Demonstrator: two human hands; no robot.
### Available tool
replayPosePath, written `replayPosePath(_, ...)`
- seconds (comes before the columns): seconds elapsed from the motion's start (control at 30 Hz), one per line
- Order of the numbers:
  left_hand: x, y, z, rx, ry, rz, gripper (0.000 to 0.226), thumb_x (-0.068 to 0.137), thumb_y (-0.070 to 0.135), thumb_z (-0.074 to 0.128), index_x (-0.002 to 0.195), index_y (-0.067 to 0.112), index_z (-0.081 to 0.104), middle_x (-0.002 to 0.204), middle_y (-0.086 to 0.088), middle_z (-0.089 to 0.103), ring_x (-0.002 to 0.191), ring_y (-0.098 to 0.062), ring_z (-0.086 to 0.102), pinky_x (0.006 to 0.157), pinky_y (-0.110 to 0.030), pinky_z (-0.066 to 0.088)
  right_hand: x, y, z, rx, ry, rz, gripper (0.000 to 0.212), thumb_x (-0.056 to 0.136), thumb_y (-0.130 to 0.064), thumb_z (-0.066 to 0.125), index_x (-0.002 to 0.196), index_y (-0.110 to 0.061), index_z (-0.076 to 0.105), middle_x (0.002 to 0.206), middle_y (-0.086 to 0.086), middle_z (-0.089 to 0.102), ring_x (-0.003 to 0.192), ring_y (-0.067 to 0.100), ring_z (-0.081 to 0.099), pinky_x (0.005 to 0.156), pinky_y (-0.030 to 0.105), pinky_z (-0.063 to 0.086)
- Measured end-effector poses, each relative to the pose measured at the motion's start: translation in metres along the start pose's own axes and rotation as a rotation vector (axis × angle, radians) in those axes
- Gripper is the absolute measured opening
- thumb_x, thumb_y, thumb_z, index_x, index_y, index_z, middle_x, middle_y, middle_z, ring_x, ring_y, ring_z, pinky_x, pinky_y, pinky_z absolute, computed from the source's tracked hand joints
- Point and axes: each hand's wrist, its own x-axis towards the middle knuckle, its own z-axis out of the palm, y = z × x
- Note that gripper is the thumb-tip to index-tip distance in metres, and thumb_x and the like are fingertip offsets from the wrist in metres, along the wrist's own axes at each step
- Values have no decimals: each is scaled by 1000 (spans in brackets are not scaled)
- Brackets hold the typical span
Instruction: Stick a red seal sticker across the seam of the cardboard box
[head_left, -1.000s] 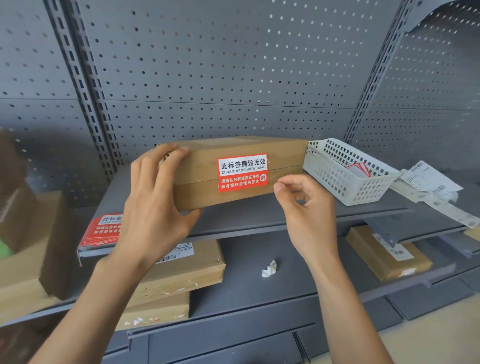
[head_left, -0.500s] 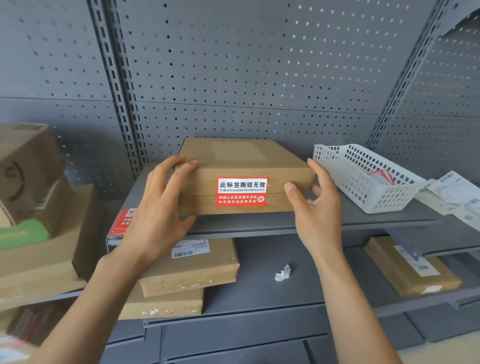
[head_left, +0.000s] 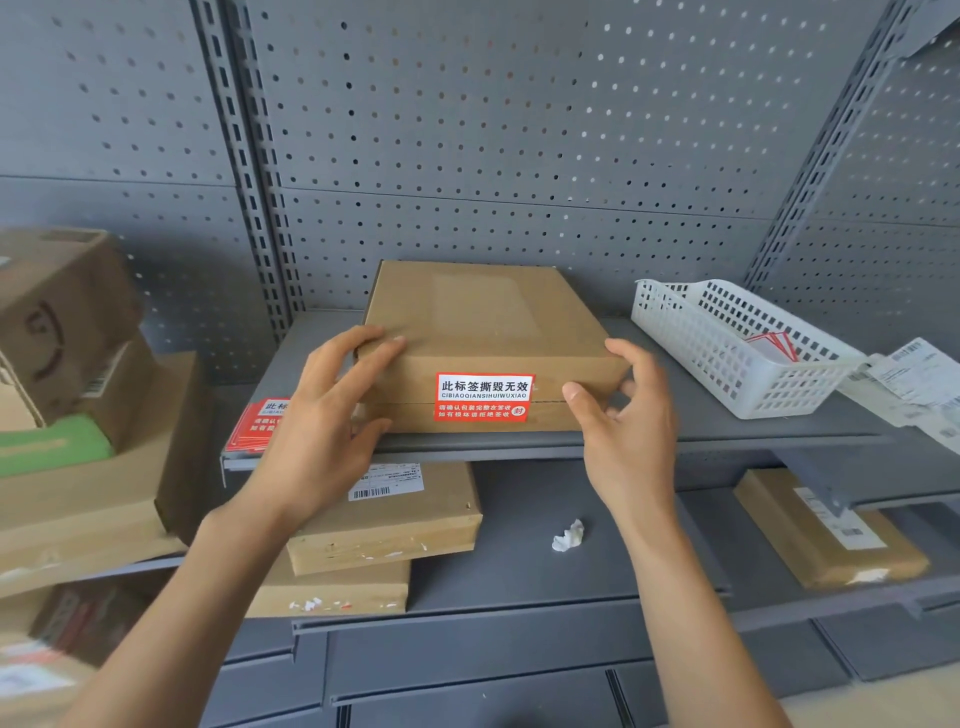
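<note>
Nearest the camera, two bare forearms reached up from the bottom edge. Between them, on the lower shelf (head_left: 519, 499), lay a crumpled white scrap (head_left: 569, 536), with two stacked flat parcels (head_left: 384, 525) to its left and another labelled parcel (head_left: 826, 530) to its right.

The left hand (head_left: 322, 436) was cupped round the front left corner of the cardboard box (head_left: 483, 322), fingers spread over the top edge and thumb pressed against the front face below, so it held the box. The right hand (head_left: 631, 431) was half open at the front right corner; the thumb tip touched the front face near the seam, while the fingers curled loosely round the corner, and whether they pressed on the box could not be told.

The box sat flat on the upper shelf (head_left: 649, 441), its front face flush with the shelf's front edge. It was low, wide and plain brown, with a paler rectangular patch on its lid. The red seal sticker (head_left: 484, 397) lay flat across the horizontal seam on the front face, its white upper band with black characters above the seam and its red lower part with white characters below.

Just beside the left hand, a stack of red stickers (head_left: 254, 423) lay on the same shelf. To the right stood a white plastic basket (head_left: 727, 358) holding more red-edged stickers, with paper labels (head_left: 914, 379) beyond. Behind everything rose the grey pegboard wall (head_left: 519, 130).
</note>
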Motion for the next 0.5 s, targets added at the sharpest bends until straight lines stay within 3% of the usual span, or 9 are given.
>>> replayPosePath(0.1, -2, 0, 2, -2, 5, -3, 85, 73, -13, 82, 148, 16, 52, 152, -8, 44, 141, -30, 42, 98, 5, 26, -3, 0, 0, -6, 2, -10, 51, 90, -14, 74, 136, -25, 55, 132, -6, 57, 124, 15, 59, 101, 46, 55)
replayPosePath(0.3, -3, 0, 1, -8, -5, -11, 83, 75, -6, 84, 147, 20, 51, 152, -5, 44, 140, -27, 42, 97, 5, 27, -4, -1, -3, -8, -21, -33, 50, 92, -15, 74, 137, -26, 54, 125, -14, 54, 112, -1, 57, 98, 44, 56)
replayPosePath(0.4, -3, 3, -3, 7, -23, -19, 76, 79, 5, 84, 146, 22, 52, 151, -2, 45, 139, -25, 42, 106, -14, 33, -2, 0, -8, -21, -64, -39, 50, 93, -16, 73, 138, -27, 54, 128, -10, 54, 103, -13, 56, 98, 42, 56)
replayPosePath(0.5, 1, 5, -5, 5, 1, -31, 59, 87, 18, 80, 141, 23, 57, 146, 0, 50, 134, -25, 47, 102, -33, 42, 3, 0, -14, -63, -108, -38, 47, 94, -21, 72, 137, -29, 54, 133, -7, 56, 105, -11, 57, 98, 42, 56)
